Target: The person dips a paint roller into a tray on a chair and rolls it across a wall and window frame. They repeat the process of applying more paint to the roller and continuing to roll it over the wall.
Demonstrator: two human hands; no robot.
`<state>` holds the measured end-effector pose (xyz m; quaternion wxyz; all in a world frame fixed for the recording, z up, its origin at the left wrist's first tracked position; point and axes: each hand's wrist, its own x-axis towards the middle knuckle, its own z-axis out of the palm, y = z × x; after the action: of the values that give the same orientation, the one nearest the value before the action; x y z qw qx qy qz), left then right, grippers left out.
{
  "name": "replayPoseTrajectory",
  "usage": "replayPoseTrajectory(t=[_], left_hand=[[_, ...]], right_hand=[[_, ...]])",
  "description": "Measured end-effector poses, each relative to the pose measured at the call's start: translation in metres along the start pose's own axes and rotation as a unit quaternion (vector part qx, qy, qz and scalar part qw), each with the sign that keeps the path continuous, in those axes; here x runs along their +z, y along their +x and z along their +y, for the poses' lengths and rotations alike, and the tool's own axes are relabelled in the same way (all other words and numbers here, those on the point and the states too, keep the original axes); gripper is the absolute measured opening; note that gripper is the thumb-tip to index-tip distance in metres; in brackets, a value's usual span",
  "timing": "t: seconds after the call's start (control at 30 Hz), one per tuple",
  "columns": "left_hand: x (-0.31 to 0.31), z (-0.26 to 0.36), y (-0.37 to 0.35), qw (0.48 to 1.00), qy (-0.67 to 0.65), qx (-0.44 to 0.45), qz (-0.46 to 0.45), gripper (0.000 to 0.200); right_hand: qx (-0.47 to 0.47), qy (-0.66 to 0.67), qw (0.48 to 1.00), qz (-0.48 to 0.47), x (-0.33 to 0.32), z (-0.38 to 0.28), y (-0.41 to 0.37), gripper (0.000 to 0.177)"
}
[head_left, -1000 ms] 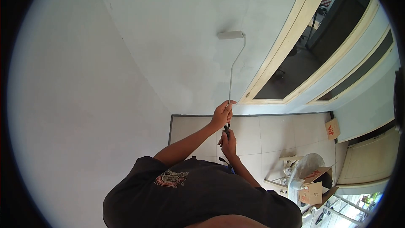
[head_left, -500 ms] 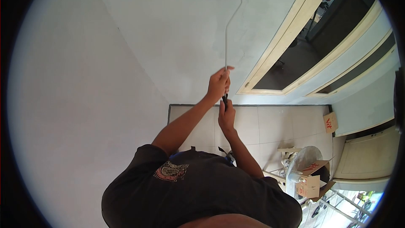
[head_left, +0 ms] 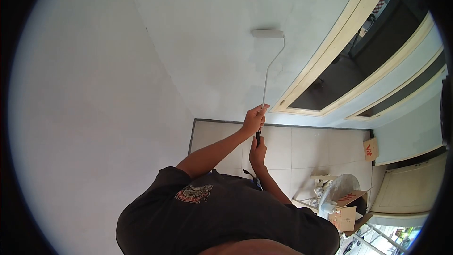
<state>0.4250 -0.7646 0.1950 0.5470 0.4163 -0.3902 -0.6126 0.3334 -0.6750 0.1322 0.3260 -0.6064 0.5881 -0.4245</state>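
Observation:
A paint roller [head_left: 267,33] with a white sleeve lies against the pale wall [head_left: 212,28], on a thin metal pole [head_left: 267,75] that ends in a dark grip. My left hand [head_left: 254,119] is closed around the pole just above the grip. Directly under it, my right hand [head_left: 257,151] clasps the dark grip. Both arms reach out from my dark T-shirt [head_left: 212,217] toward the wall. The wall around the roller looks patchy, with slightly darker areas.
A cream door frame [head_left: 330,56] with a dark opening stands right of the roller. White floor tiles [head_left: 311,148] lie below the wall. Cardboard boxes [head_left: 347,215] and a fan-like object [head_left: 340,186] sit at the lower right; another small box [head_left: 371,148] leans by the wall.
The roller went up the wall with both hands raised, then came back down to about where it was a second ago. Both hands kept their hold on the pole.

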Motion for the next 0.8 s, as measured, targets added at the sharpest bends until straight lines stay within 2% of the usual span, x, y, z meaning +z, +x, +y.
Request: replayPoseTrajectory(t=[0.07, 0.1, 0.2, 0.3, 0.37, 0.4, 0.47, 0.5, 0.53, 0.6, 0.67, 0.8], left_hand=[[-0.005, 0.012, 0.01, 1.0, -0.011, 0.017, 0.001, 0.032], [-0.007, 0.026, 0.015, 0.999, -0.024, 0.03, 0.003, 0.032], [-0.01, 0.1, 0.039, 0.991, 0.015, 0.132, 0.028, 0.031], [-0.018, 0.167, 0.057, 0.982, 0.018, 0.186, 0.006, 0.034], [-0.02, 0.183, 0.05, 0.98, 0.037, 0.197, 0.019, 0.034], [-0.021, 0.186, 0.045, 0.977, 0.058, 0.201, 0.031, 0.035], [-0.021, 0.174, 0.022, 0.98, 0.071, 0.181, 0.047, 0.035], [-0.024, 0.159, 0.012, 0.983, 0.058, 0.164, 0.063, 0.034], [-0.027, 0.144, 0.004, 0.985, 0.044, 0.146, 0.078, 0.033], [-0.033, 0.114, -0.016, 0.987, 0.004, 0.142, 0.08, 0.031], [-0.034, 0.097, -0.031, 0.988, -0.01, 0.131, 0.077, 0.03], [-0.042, 0.076, -0.036, 0.987, -0.047, 0.125, 0.091, 0.031]], right_hand=[[0.004, 0.001, 1.0, -0.012, 0.003, -0.005, 0.012, 0.021], [-0.027, -0.01, 1.0, -0.006, 0.005, -0.02, 0.025, 0.021], [-0.06, -0.014, 0.998, 0.002, 0.019, -0.068, 0.077, 0.022], [-0.107, 0.044, 0.993, 0.015, 0.026, -0.128, 0.114, 0.024], [-0.073, 0.146, 0.986, -0.044, 0.029, -0.142, 0.121, 0.027], [-0.072, 0.146, 0.986, -0.044, 0.032, -0.136, 0.115, 0.027], [-0.045, 0.167, 0.98, -0.102, 0.039, -0.118, 0.099, 0.028], [0.012, 0.234, 0.96, -0.152, 0.034, -0.119, 0.082, 0.027], [0.014, 0.277, 0.944, -0.182, 0.03, -0.118, 0.066, 0.027], [0.025, 0.284, 0.938, -0.197, 0.029, -0.097, 0.04, 0.029], [0.056, 0.385, 0.879, -0.277, 0.034, -0.069, 0.023, 0.033], [0.078, 0.391, 0.87, -0.291, 0.038, -0.053, 0.009, 0.035]])
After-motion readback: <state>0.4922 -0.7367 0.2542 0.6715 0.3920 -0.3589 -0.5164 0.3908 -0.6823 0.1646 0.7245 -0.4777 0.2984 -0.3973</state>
